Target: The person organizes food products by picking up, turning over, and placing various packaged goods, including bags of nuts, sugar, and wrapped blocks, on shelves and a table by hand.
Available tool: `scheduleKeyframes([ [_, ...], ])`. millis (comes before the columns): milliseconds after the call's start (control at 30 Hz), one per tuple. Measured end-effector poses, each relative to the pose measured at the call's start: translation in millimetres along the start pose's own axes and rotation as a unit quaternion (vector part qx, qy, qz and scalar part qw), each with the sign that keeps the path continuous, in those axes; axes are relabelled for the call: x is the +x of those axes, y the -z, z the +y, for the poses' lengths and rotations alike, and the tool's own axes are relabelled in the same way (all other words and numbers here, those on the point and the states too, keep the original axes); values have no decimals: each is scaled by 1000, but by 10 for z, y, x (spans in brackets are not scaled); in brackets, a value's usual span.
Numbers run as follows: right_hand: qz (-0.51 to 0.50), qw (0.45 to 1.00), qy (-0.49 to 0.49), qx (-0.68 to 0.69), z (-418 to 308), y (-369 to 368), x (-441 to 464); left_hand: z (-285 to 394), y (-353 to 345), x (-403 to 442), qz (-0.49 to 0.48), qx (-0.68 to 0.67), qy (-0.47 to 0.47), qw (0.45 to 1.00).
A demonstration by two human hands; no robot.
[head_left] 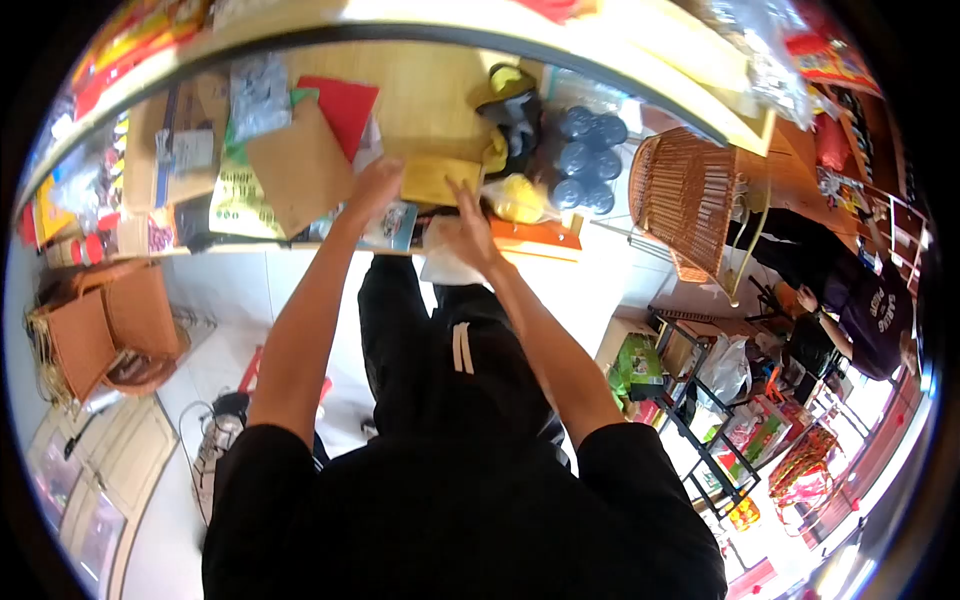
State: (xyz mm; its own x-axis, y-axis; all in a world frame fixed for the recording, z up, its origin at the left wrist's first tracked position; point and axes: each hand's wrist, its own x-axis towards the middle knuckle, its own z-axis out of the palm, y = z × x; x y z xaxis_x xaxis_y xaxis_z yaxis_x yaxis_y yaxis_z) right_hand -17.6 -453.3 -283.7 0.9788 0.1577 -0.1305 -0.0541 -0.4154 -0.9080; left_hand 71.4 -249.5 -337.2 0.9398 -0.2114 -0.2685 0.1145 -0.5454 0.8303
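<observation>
My left hand [376,187] is at the left end of a yellow, flat rectangular piece [440,180] on the wooden table; its fingers are blurred and hard to make out. At the right end of that piece is my right hand [467,228], fingers apart, with a whitish sheet or bag [447,262] beneath the palm at the table's edge. Left of my left hand lie a brown cardboard sheet [300,168] and a red sheet [340,108]. A yellow roundish object [520,199] sits to the right of my right hand.
Blue-capped bottles [590,160] stand at the table's right, beside a dark and yellow item [515,115]. Beyond them is a wicker chair [683,195]. Another person [850,290] is at the far right, near a black rack [705,420]. A wicker seat [120,330] stands at left.
</observation>
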Motion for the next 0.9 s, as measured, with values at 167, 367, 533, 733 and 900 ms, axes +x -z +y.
scheduleKeyframes([
  [167,40,996,20,78,-610,523,-127,799,529,-432,-68,66,-99,991],
  [367,330,935,128,26,-1222,1705,-33,2924,940,-725,-4,-142,-164,976],
  [533,454,874,135,-110,-1572,2412,265,3334,721,-367,14,-127,-229,965],
  [733,445,859,116,-222,-1759,2602,564,3414,533,-69,22,-47,-198,979],
  [900,425,889,104,-134,-1746,2632,683,3311,481,156,72,-49,-174,981],
])
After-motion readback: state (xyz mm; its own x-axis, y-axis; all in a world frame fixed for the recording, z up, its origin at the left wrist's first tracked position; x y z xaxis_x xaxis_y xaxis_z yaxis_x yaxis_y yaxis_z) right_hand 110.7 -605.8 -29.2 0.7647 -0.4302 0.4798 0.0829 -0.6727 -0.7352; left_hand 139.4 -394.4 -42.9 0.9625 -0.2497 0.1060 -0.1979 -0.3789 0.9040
